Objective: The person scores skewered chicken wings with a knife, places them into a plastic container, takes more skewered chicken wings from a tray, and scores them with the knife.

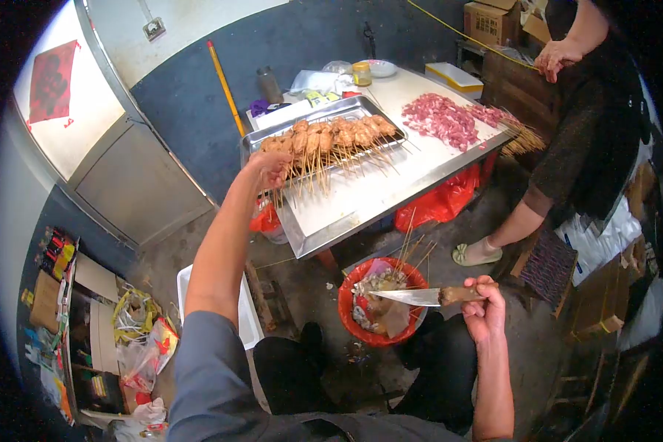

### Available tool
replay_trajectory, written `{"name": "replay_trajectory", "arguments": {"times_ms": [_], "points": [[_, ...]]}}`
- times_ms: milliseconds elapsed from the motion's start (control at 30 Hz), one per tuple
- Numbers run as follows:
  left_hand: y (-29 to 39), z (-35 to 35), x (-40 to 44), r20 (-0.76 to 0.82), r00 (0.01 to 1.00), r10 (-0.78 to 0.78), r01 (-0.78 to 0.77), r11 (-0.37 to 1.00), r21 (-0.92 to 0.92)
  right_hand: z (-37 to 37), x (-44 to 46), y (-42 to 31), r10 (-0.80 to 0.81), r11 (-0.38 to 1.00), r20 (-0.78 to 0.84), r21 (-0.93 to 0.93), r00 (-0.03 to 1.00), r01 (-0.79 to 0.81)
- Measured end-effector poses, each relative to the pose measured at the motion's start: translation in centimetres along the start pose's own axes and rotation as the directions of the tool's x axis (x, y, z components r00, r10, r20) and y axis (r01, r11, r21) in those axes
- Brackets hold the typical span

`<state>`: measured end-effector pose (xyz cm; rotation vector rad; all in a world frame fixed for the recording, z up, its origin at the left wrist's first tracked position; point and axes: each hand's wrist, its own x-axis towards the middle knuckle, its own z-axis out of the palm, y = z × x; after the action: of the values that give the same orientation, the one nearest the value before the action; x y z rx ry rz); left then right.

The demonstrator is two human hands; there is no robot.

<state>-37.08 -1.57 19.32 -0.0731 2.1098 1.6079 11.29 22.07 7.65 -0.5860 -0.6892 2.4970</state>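
My right hand (pixel 485 308) is wrapped around the wooden handle of a knife (pixel 412 297). The broad blade points left, above a bin lined with a red bag (pixel 346 318) that holds scraps and used sticks. At the near left corner of a metal tray (pixel 252 141), my left hand (pixel 274 169) has its fingers curled at the sticks of the meat skewers (pixel 320 138). Those skewers carry browned, coated meat and lie in a row, their bare sticks overhanging the tray's near side. My fingertips are partly hidden among them.
Raw meat pieces (pixel 440 121) lie on the white table (pixel 346 214) beside bundled skewers (pixel 523 138). Another person (pixel 582 125) sits at the right. A jar (pixel 362 74) and dark bottle (pixel 269 85) stand behind the tray. A white tub (pixel 249 317) and shelf (pixel 88 324) are at left.
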Motion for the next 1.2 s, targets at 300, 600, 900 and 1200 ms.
{"name": "replay_trajectory", "arguments": {"times_ms": [300, 600, 900, 1200], "points": [[-1.3, -0.9, 4.3, 0.229, 0.971, -0.063, 0.046, 0.996, 0.077, 0.2, -0.2, -0.1, -0.019, 1.000, -0.028, -0.016, 0.999, 0.018], [0.1, -1.3, 1.5, 0.224, 0.968, -0.109, 0.144, 0.979, -0.144, -0.3, -0.1, -0.1, -0.017, 1.000, 0.004, -0.003, 1.000, 0.017], [2.2, -3.4, 0.2, 0.317, 0.946, 0.065, 0.067, 0.919, -0.388, 0.5, -0.3, 0.0, -0.014, 1.000, -0.021, -0.010, 1.000, 0.014], [0.0, -3.3, -10.5, 0.429, 0.854, 0.294, -0.048, 0.865, -0.499, 0.2, -0.1, 0.1, -0.028, 0.999, 0.070, -0.024, 0.997, 0.030]]}}
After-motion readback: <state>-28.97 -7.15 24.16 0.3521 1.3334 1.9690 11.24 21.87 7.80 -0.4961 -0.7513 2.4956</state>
